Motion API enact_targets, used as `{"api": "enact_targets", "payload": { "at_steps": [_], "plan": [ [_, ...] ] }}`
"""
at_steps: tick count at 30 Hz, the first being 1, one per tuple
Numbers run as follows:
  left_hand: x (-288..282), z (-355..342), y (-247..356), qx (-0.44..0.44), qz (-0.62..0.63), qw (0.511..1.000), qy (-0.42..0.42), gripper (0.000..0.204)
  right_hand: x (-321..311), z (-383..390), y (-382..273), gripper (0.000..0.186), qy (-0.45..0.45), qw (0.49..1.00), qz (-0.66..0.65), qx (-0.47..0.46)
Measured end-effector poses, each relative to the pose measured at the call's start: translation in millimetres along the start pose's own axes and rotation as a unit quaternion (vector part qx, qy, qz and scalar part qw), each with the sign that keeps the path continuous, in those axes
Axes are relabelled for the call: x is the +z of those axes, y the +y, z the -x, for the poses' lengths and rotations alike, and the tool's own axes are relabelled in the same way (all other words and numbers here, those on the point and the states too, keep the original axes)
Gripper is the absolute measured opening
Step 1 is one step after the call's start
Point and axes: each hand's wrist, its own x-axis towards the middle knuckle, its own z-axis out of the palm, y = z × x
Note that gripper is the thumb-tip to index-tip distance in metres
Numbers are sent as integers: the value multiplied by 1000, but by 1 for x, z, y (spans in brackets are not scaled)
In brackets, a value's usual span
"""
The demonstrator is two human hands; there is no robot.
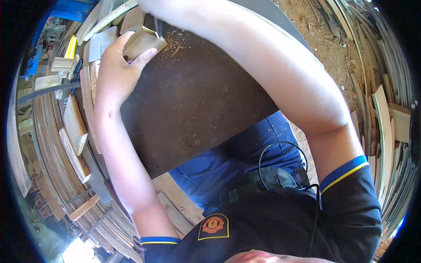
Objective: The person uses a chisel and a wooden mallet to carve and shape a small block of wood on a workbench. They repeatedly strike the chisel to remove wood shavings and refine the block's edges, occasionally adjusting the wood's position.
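My left hand (pixel 117 70) is closed round a brown wooden block (pixel 142 41) at the far left of a dark tabletop (pixel 188 96). The thumb presses the near side of the block, with the fingers over its left side. A notch or step shows in the block's upper face. Just beyond it stands a thin, greyish, shiny strip (pixel 158 27), its kind unclear. Crumbs of sawdust and shavings (pixel 177 43) lie to the block's right. My right arm reaches across the table; only the edge of my right hand (pixel 151 5) shows at the top, its fingers hidden.
Wood offcuts (pixel 75 120) and long boards (pixel 48 131) are stacked along the left. A pale curved wood strip (pixel 109 19) lies beyond the block. More planks (pixel 383 127) line the right side, beside a sawdust-strewn floor (pixel 302 26). A black cable (pixel 280 142) loops at my waist.
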Motion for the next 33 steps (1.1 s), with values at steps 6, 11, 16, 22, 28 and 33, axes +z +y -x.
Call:
{"api": "enact_targets", "payload": {
  "at_steps": [6, 11, 16, 22, 28, 33],
  "plan": [
    [6, -7, -8, 44, -31, 998, 23, 51, 1, 1, 15, 42, -9, 997, 79, 1],
    [0, -5, -4, 44, -55, 997, 21, 51, -2, -1, -4, 42, -52, 999, 4, 12],
    [5, -8, -10, 35, -25, 999, 13, 56, -4, 0, 30, 45, -23, 996, 79, 24],
    [2, -3, 1, 48, -64, 996, 39, 54, -12, -14, 19, 44, 35, 995, -89, 1],
    [1, 3, -16, 37, 14, 999, 6, 49, -12, 0, 1, 42, -20, 993, -98, 67],
    [2, -1, -5, 41, 21, 999, -10, 45, -17, 5, 37, 43, -11, 1000, 24, 12]
  ]
}}
